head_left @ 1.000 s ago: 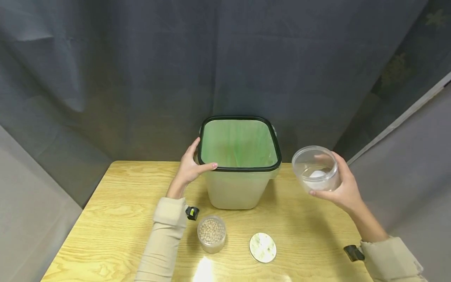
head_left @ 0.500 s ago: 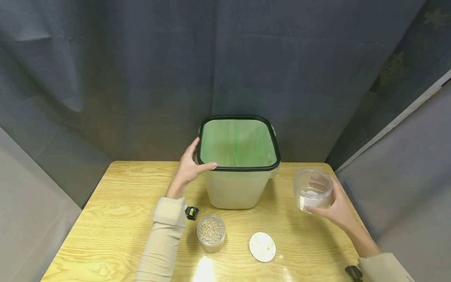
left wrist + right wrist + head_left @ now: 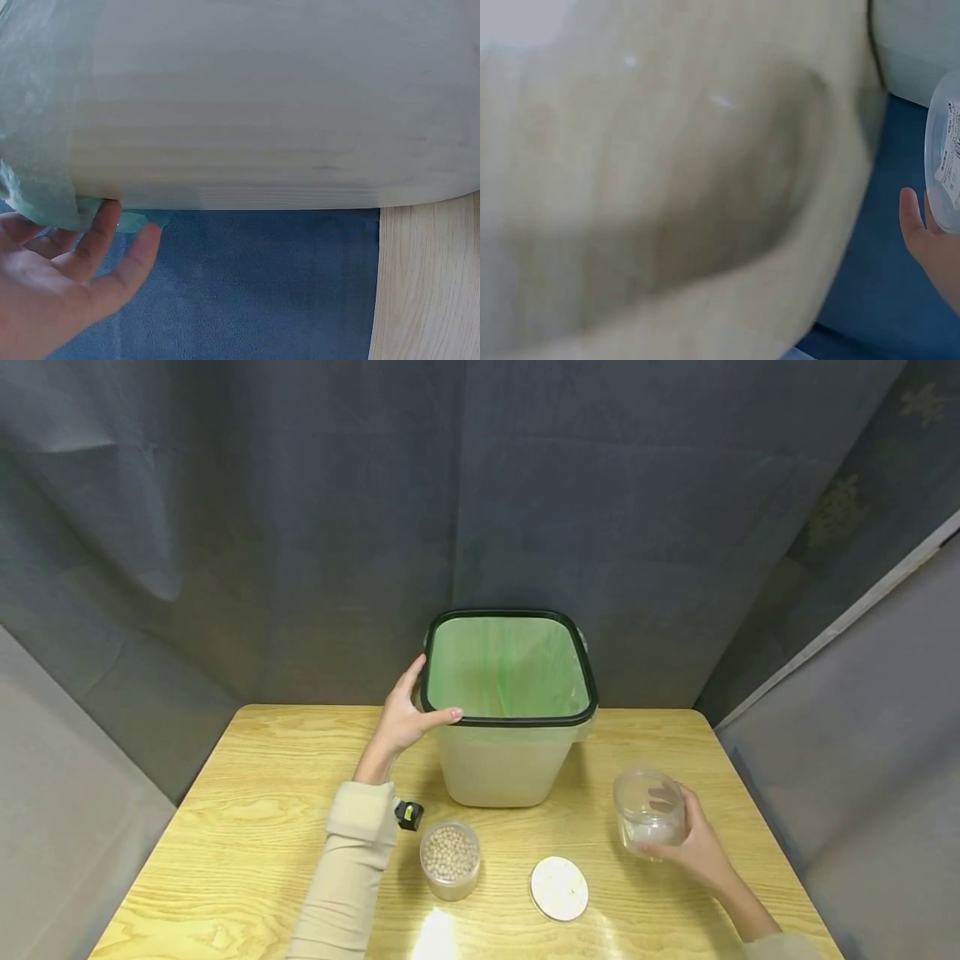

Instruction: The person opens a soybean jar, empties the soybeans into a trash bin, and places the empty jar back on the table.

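Observation:
A translucent trash bin (image 3: 498,768) with a black rim and a green bag inside stands on the table. My left hand (image 3: 397,724) holds its near left corner, thumb on the rim and fingers along the left side. In the left wrist view, that hand's fingers (image 3: 106,225) touch the bag's folded-over edge. My right hand (image 3: 697,839) grips a clear plastic tub (image 3: 637,802) low at the table's right side. Whether the tub touches the table, I cannot tell. A printed white label (image 3: 952,154) shows on the tub in the right wrist view.
A clear round container (image 3: 450,856) full of pale beans or chickpeas stands in front of the bin. To its right lies a round white lid-like disc (image 3: 559,888). A dark curtain (image 3: 337,527) hangs behind the wooden table (image 3: 262,810).
My right hand has brought the clear tub down and nearer to me, from beside the bin's rim to low over the table. My left hand has stayed on the trash bin.

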Demonstrator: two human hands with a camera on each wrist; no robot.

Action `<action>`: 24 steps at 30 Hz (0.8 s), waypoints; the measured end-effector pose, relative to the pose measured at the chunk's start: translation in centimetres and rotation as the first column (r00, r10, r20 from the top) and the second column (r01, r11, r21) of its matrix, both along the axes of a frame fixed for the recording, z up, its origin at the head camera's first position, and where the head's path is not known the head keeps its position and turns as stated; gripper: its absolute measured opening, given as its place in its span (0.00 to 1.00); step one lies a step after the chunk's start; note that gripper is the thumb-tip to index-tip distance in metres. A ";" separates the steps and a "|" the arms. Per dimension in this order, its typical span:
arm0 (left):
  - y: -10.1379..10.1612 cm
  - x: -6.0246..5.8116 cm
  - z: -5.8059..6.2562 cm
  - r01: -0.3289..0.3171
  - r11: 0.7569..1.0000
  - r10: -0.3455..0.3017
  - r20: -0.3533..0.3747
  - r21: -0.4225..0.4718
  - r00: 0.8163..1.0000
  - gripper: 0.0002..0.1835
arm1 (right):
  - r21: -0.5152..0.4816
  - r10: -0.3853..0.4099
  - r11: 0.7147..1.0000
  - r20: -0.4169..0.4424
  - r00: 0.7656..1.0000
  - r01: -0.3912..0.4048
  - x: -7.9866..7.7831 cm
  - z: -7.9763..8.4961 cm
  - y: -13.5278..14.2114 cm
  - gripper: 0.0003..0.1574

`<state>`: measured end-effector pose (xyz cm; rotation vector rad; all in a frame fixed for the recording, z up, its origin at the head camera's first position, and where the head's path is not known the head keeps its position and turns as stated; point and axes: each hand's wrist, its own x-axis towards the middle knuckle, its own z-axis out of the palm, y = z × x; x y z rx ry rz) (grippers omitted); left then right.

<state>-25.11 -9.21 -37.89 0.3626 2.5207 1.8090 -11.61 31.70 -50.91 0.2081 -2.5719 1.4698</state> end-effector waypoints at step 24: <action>0.2 -0.1 0.0 0.001 1.000 -0.001 -0.013 0.011 1.000 0.54 | 0.051 -0.017 0.999 0.196 0.981 0.007 0.9 -5.3 -0.1 0.63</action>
